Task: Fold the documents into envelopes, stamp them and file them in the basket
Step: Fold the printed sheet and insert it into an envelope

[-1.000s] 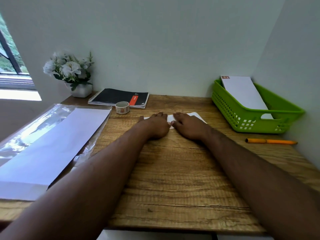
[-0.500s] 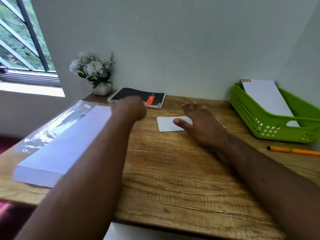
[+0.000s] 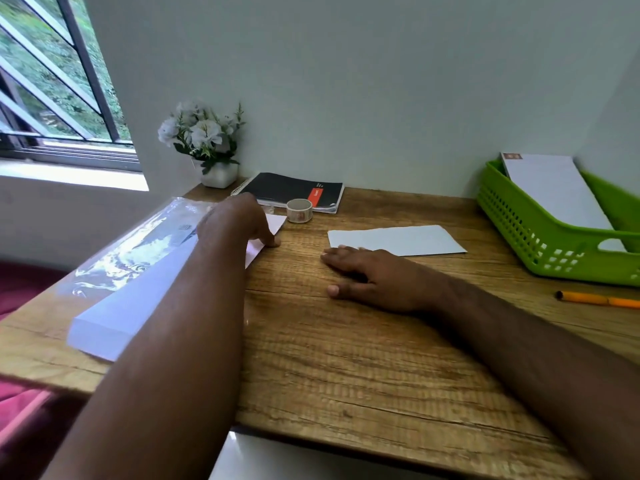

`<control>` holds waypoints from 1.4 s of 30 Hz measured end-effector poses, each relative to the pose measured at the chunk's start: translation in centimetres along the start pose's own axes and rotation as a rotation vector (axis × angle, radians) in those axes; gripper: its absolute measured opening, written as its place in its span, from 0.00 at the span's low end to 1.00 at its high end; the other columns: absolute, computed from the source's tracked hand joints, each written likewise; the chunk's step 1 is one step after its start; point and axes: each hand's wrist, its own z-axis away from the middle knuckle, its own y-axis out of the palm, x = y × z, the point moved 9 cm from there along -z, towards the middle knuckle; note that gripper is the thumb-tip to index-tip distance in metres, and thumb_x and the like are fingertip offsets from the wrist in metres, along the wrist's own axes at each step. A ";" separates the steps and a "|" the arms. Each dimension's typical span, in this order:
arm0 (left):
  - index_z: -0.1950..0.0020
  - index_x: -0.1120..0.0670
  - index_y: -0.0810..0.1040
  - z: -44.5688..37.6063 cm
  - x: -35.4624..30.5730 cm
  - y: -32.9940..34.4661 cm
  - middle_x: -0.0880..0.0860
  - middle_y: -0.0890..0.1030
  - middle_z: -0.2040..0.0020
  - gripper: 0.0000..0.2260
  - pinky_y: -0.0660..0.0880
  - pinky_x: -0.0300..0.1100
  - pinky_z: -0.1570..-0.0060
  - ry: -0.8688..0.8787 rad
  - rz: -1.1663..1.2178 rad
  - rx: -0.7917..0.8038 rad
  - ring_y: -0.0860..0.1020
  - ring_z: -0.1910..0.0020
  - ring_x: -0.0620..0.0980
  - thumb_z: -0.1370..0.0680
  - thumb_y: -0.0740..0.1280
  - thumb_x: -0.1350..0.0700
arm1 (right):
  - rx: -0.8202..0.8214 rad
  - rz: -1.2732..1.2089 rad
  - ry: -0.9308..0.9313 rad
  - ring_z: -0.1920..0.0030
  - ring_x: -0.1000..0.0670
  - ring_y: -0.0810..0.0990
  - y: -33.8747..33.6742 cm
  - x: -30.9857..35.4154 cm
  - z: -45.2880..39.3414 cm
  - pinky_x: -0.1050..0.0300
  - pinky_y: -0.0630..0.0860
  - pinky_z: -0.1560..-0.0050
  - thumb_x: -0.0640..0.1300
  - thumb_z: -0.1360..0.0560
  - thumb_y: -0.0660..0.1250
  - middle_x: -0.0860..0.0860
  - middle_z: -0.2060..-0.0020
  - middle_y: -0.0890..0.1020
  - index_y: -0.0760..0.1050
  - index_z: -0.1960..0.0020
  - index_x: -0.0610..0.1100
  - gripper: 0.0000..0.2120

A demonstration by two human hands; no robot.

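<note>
Your left hand (image 3: 242,221) reaches to the stack of white paper (image 3: 138,299) in its clear wrapper, fingertips curled on the top sheet's near corner, though you cannot tell if they pinch it; your right hand (image 3: 374,278) lies flat and relaxed on the bench (image 3: 346,358), holding nothing. Just beyond its fingers lies the folded white document (image 3: 398,240). The tape roll (image 3: 299,210) sits by the black notebook (image 3: 294,190), and the green basket (image 3: 540,237) at far right holds a stamped envelope (image 3: 554,188).

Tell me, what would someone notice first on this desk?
Probably the bright green basket at the right edge, with a white envelope leaning inside. Next, the left hand reaching onto the envelope stack at the left, and white flowers in the back corner.
</note>
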 end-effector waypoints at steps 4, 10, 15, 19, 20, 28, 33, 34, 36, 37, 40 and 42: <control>0.56 0.58 0.75 2.6 -1.3 -2.1 0.58 0.79 0.54 0.16 0.79 0.53 0.50 0.039 0.072 -0.138 0.79 0.50 0.60 0.34 0.78 0.53 | -0.053 -0.080 0.010 0.24 0.57 0.54 -0.5 -0.3 0.1 0.59 0.52 0.29 0.61 0.22 0.58 0.56 0.24 0.58 0.57 0.24 0.54 0.29; 0.54 0.58 0.73 7.3 -0.8 -8.3 0.59 0.77 0.53 0.05 0.76 0.51 0.49 0.043 0.170 -0.439 0.77 0.50 0.61 0.26 0.67 0.60 | -0.215 -0.309 0.056 0.30 0.54 0.67 -2.1 -1.2 0.7 0.63 0.62 0.37 0.59 0.24 0.62 0.56 0.27 0.65 0.63 0.27 0.59 0.26; 0.56 0.57 0.81 14.7 -4.3 -17.8 0.61 0.81 0.60 0.07 0.76 0.49 0.61 0.422 0.549 -0.704 0.80 0.61 0.59 0.31 0.67 0.57 | -0.391 -0.642 0.064 0.32 0.57 0.70 -3.8 -1.5 1.0 0.61 0.66 0.36 0.57 0.27 0.68 0.57 0.29 0.69 0.64 0.27 0.57 0.30; 0.56 0.61 0.81 17.5 -10.2 -21.0 0.59 0.75 0.63 0.05 0.70 0.47 0.69 0.798 1.113 -0.512 0.74 0.67 0.52 0.28 0.68 0.60 | -0.434 -1.167 -0.107 0.49 0.61 0.80 -4.8 -1.2 1.3 0.67 0.77 0.51 0.53 0.37 0.78 0.57 0.48 0.84 0.73 0.38 0.51 0.30; 0.57 0.60 0.80 17.4 -10.9 -21.2 0.58 0.74 0.63 0.03 0.69 0.48 0.69 0.829 1.242 -0.503 0.73 0.66 0.52 0.27 0.67 0.62 | -0.482 -1.211 -0.115 0.51 0.59 0.81 -5.3 -1.5 1.6 0.66 0.77 0.55 0.52 0.38 0.78 0.56 0.52 0.84 0.76 0.42 0.51 0.26; 0.37 0.57 0.76 8.5 -12.9 -1.2 0.57 0.83 0.46 0.17 0.80 0.59 0.51 0.516 1.535 0.291 0.83 0.51 0.57 0.22 0.67 0.49 | -0.573 -1.353 -0.056 0.42 0.42 0.78 -6.9 -5.8 3.0 0.48 0.81 0.62 0.31 0.29 0.70 0.49 0.40 0.77 0.67 0.31 0.55 0.33; 0.34 0.56 0.73 6.6 -11.8 3.7 0.60 0.81 0.41 0.16 0.80 0.60 0.52 0.381 1.667 0.278 0.81 0.45 0.61 0.22 0.67 0.62 | -0.483 -1.261 0.003 0.38 0.45 0.75 -4.9 -7.1 1.0 0.46 0.78 0.44 0.26 0.35 0.73 0.50 0.36 0.74 0.62 0.28 0.55 0.44; 0.35 0.56 0.73 6.2 -11.8 3.7 0.60 0.81 0.42 0.15 0.80 0.59 0.53 0.379 1.698 0.270 0.81 0.46 0.61 0.22 0.66 0.63 | -0.521 -1.290 0.074 0.38 0.46 0.75 -4.6 -8.0 0.9 0.45 0.78 0.42 0.26 0.36 0.73 0.50 0.35 0.73 0.60 0.27 0.56 0.47; 0.37 0.54 0.73 5.8 -11.9 3.5 0.59 0.81 0.43 0.14 0.80 0.59 0.52 0.374 1.755 0.274 0.81 0.46 0.61 0.21 0.63 0.66 | -0.641 -1.318 0.189 0.41 0.44 0.77 -4.5 -9.4 1.1 0.45 0.80 0.47 0.27 0.35 0.73 0.49 0.37 0.74 0.62 0.27 0.55 0.44; 0.37 0.54 0.73 5.8 -12.1 3.6 0.59 0.80 0.42 0.15 0.79 0.60 0.50 0.377 1.764 0.288 0.80 0.45 0.61 0.21 0.63 0.66 | -0.690 -1.325 0.215 0.42 0.44 0.78 -4.6 -9.8 1.3 0.47 0.81 0.51 0.27 0.33 0.72 0.49 0.38 0.75 0.65 0.29 0.53 0.39; 0.31 0.54 0.70 6.2 -12.9 4.1 0.60 0.79 0.39 0.20 0.80 0.57 0.53 0.426 1.758 0.342 0.78 0.41 0.62 0.23 0.65 0.62 | -0.754 -1.358 0.223 0.44 0.45 0.80 -4.8 -9.8 1.6 0.51 0.81 0.58 0.31 0.26 0.67 0.48 0.42 0.79 0.73 0.35 0.48 0.23; 0.30 0.55 0.70 6.7 -13.6 4.0 0.60 0.79 0.38 0.22 0.79 0.57 0.51 0.465 1.793 0.407 0.77 0.38 0.63 0.23 0.66 0.52 | -0.768 -1.346 0.238 0.46 0.45 0.81 -4.8 -9.9 1.8 0.54 0.80 0.62 0.35 0.24 0.67 0.48 0.44 0.81 0.75 0.36 0.47 0.18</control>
